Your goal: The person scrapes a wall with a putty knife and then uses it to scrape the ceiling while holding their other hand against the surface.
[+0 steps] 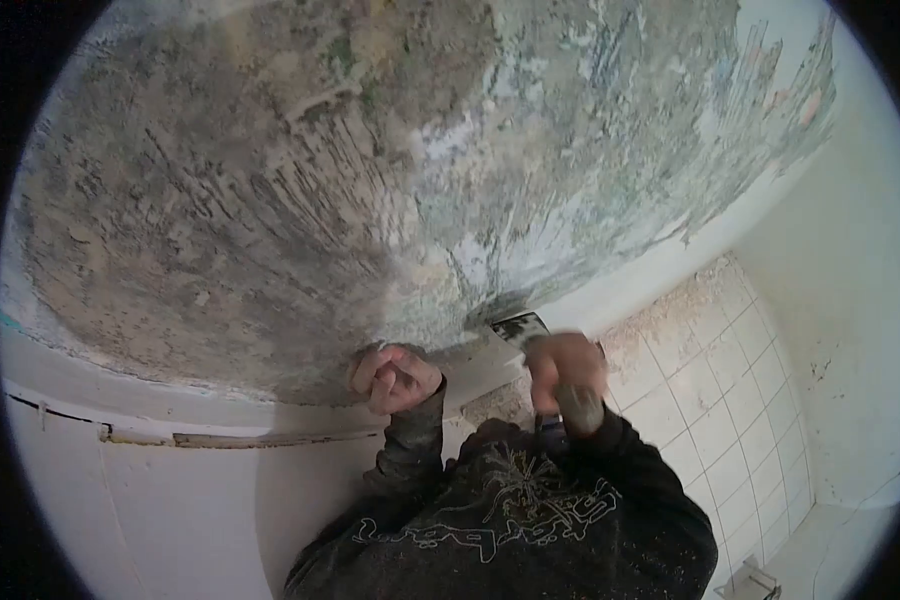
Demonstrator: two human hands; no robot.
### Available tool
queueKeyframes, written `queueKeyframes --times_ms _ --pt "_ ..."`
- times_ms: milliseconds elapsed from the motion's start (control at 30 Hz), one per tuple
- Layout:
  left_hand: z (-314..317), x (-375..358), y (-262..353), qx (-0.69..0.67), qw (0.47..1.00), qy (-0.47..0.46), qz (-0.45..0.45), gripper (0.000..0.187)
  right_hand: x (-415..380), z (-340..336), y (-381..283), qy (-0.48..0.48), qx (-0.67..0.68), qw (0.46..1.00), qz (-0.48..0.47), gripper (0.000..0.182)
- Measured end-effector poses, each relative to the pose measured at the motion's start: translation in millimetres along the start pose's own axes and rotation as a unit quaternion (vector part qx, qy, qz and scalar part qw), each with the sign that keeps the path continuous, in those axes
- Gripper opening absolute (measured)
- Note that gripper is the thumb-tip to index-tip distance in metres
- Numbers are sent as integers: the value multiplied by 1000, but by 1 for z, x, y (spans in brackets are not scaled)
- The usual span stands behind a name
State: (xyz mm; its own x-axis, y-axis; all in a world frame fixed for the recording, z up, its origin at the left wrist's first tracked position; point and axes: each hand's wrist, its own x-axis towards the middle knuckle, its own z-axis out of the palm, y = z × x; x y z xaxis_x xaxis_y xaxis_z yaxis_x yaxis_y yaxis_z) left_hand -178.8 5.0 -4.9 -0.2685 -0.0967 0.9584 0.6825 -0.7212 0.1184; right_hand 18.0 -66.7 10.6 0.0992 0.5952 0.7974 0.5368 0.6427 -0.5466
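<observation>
My right hand (568, 368) is wrapped around the handle of a scraper (520, 326), and motion blurs it a little. The scraper's flat blade, marked dark and pale, points up and left. Its edge is right at the border between the rough wall (300, 190) and the white paint left on it. To the left, my left hand (400, 378) is curled into a loose fist close to the lower part of the wall, with nothing showing in its fingers. Grey-brown bare plaster with streaks, gouges and greenish-white patches covers most of the wall.
A white tiled floor (730, 400) lies at the right, with crumbs of debris (690, 300) along the wall's foot. Pale panelling (150, 500) with an open crack runs along the lower left. A smooth pale wall (860, 330) closes off the right side.
</observation>
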Motion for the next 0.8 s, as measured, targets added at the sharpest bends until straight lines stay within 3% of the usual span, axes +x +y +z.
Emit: queueKeyframes --times_ms 100,200,233,333,367,467,633,667,800 --pt "4 6 0 5 1000 -1 9 24 24 -16 -36 109 202 959 -168 21" --pt "5 4 6 7 1000 2 -8 22 20 6 -10 77 63 993 -67 25" --pt "6 3 6 2 1000 4 -16 22 19 -1 -8 11 66 995 -78 25" --pt "1 6 4 35 999 -26 13 21 26 -12 -37 70 155 969 -177 26" --pt "2 0 3 42 999 -13 -5 20 32 -6 -36 96 228 933 -260 25" --pt "6 3 4 27 1000 5 1 19 40 -1 -37 23 130 963 -237 16" --pt "15 9 7 5 1000 -3 9 13 17 43 -26 -33 142 915 -376 15" --pt "13 10 10 4 1000 -13 12 12 15 43 -37 -38 165 907 -385 18" --pt "13 -1 40 241 950 -195 28 33 18 42 -55 -12 228 872 -433 17"
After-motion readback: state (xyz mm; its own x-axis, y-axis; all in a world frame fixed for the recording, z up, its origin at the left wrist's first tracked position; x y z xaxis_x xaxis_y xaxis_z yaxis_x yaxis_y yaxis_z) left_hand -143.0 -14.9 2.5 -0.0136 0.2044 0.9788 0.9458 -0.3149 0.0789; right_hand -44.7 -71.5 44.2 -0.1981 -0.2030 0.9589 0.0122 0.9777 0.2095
